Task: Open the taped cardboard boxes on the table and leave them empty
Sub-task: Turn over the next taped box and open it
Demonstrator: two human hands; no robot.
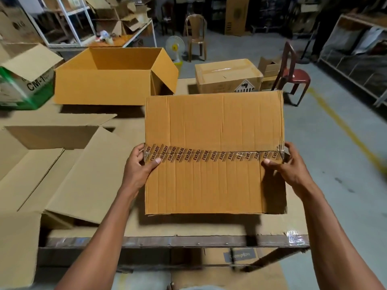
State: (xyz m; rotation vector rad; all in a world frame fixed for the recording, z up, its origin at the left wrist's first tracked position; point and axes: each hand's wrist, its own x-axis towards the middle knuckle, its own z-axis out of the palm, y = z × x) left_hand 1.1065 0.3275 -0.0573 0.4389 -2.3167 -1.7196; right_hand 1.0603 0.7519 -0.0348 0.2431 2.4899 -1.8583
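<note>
Head view
Taped box (pixel 213 155): held up over the near right part of the table (pixel 134 227), its broad face toward the camera, seam shut under a printed tape strip (pixel 209 154) that runs edge to edge; its contents cannot be seen.
Left hand (pixel 139 164): clamped on the box's left edge at the tape line — thumb on the front face, fingers curled round the side.
Right hand (pixel 287 162): gripping the right edge at the same height, thumb on the front, fingertips over the torn tape corner.
Open orange box (pixel 104 84): stands at the table's far side, flaps up, inside bare as far as it shows.
Sealed small box (pixel 228 77): far right on the table, clear tape along its top, a diamond label on its front.
Flattened brown box (pixel 62 164): lies open on the left, flaps spread, one flap hanging past the near edge.
Green-and-white box (pixel 23 80): far left, cut off by the frame; its inside is not visible.
Open room: bare tabletop shows under the held box — the table's right edge is close, with floor beyond it.
Hard to make out: the shelves and clutter at the back are dim and blurred.
</note>
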